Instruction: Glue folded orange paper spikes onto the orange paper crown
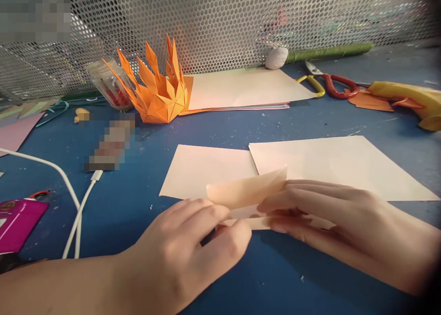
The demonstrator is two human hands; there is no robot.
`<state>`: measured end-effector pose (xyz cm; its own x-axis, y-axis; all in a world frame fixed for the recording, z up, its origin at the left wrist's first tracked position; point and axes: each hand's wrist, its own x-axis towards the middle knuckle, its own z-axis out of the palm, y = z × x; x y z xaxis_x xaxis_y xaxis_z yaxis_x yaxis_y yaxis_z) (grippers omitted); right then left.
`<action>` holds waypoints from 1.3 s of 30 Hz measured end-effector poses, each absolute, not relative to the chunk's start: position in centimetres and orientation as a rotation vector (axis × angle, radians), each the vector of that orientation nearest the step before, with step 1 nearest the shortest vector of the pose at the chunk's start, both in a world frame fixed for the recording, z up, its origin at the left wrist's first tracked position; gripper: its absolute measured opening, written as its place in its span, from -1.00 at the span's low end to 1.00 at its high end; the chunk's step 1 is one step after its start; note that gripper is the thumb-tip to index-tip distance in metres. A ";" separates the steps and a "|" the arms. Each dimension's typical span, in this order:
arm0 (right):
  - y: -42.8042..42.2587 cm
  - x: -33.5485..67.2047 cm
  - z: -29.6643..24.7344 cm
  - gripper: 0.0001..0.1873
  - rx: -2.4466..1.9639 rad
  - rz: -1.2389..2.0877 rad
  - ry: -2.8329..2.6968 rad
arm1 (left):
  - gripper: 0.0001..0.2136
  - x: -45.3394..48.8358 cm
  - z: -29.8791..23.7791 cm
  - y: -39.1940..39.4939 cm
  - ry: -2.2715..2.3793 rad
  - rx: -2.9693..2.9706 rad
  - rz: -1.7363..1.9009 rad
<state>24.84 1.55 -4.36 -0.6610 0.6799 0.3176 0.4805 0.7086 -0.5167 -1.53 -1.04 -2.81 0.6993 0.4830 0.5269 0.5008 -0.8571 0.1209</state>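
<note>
Between my two hands is a cream sheet of paper (248,189), its far side curling up and its near side folded over in a narrow strip. My left hand (193,241) pinches the strip's left part between thumb and curled fingers. From the right, my right hand (330,218) grips the same paper, thumb below and fingers above, covering its right end. Just beyond lie two flat pieces of cream paper, a smaller left piece (206,168) and a larger right piece (320,163), which overlaps the smaller one slightly.
An orange folded-paper flower (161,94) stands behind, by a tilted jar (110,85) and a paper stack (241,89). Right are red-handled scissors (337,87), a yellow glue gun (406,96) and a green rod (330,53). A white cable (77,209) and purple packet (24,223) lie left.
</note>
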 end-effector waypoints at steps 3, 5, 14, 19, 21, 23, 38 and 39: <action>1.4 24.6 -4.5 -0.93 -0.868 0.555 -2.417 | -0.73 -1.6 -2.6 -1.2 -0.865 -2.880 -0.802; 1.3 24.4 -4.5 -0.95 -0.881 0.527 -2.396 | -0.75 -1.5 -2.5 -1.3 -0.860 -2.881 -0.791; 1.6 23.9 -4.4 -0.92 -0.952 0.380 -2.360 | -0.72 -1.5 -2.7 -0.9 -0.663 -2.846 -0.594; 1.7 23.5 -4.2 -0.82 -1.015 0.362 -2.329 | -0.69 -1.6 -2.6 -0.8 -0.672 -2.774 -0.599; 1.5 23.3 -4.3 -0.81 -1.026 0.359 -2.319 | -0.76 -1.6 -2.7 -1.1 -0.666 -2.738 -0.600; 1.4 23.3 -4.3 -0.81 -1.030 0.364 -2.318 | -0.83 -1.7 -2.9 -1.3 -0.687 -2.705 -0.601; 0.7 23.8 -4.9 -0.74 -0.906 0.214 -2.452 | -0.80 -1.3 -2.7 -2.4 -0.711 -2.716 -0.563; 0.6 23.9 -4.9 -0.71 -0.879 0.224 -2.473 | -0.80 -1.3 -2.8 -2.4 -0.697 -2.719 -0.555</action>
<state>23.86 0.61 -4.90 -0.6655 0.6285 0.4027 0.5460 0.7777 -0.3115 -1.33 -2.38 -2.77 0.8097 0.4005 0.4288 0.5077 -0.8446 -0.1699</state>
